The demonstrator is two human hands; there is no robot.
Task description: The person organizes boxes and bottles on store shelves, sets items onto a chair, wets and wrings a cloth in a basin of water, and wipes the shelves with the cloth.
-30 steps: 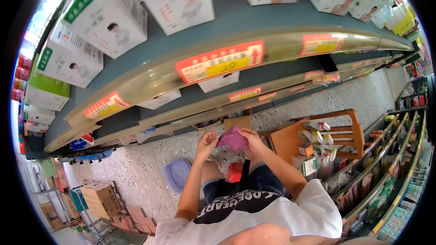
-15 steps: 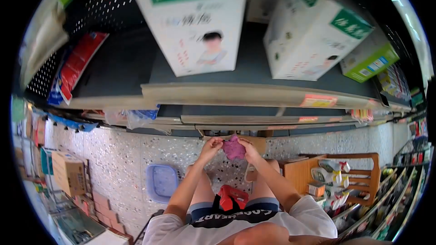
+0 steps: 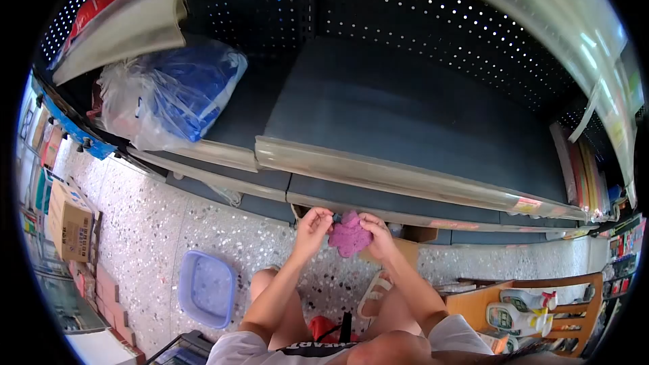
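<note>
A crumpled pinkish-purple cloth (image 3: 349,236) hangs in front of me, low before the shelves. My right hand (image 3: 380,235) is closed on its right side, thumb and fingers gripping the fabric. At the cloth's upper left, my left hand (image 3: 313,231) is closed in a pinch. A small dark object shows at those left fingertips, too small to name; whether it belongs to the cloth I cannot tell. Behind and below the hands, an open cardboard box (image 3: 410,233) sits by the lowest shelf, partly hidden by my right hand.
A grey shelf (image 3: 419,122) spans the front, with a plastic-wrapped blue bundle (image 3: 193,91) at its left. A lavender basin (image 3: 206,289) stands on the speckled floor. At right, spray bottles (image 3: 514,318) rest on a wooden chair (image 3: 466,297). A carton (image 3: 71,223) stands far left.
My view has tilted down and shifted, so the white boxes on the upper shelf are out of sight and a lower shelf fills the front. Both hands stay at the cloth.
</note>
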